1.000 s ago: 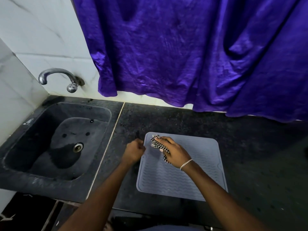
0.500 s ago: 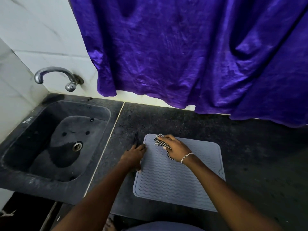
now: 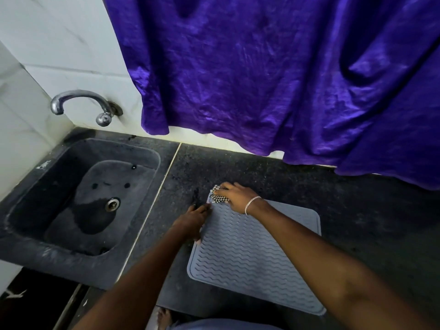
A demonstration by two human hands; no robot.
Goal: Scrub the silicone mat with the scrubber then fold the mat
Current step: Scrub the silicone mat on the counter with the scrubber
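Scrub phase underway, by my reading: your right hand [image 3: 238,197] grips the checkered scrubber [image 3: 219,197] with fingers curled over it, pressing it onto the far-left corner of the silicone mat [image 3: 252,258]. Your left hand [image 3: 194,219] lies with fingers fairly straight along the mat's left edge, apparently steadying it. The mat is grey with wavy ridges and a raised rim, lying fully flat on the dark table [image 3: 357,210] right of the sink [image 3: 28,234]; most of the surface looks unscrubbed and folding is not yet begun.
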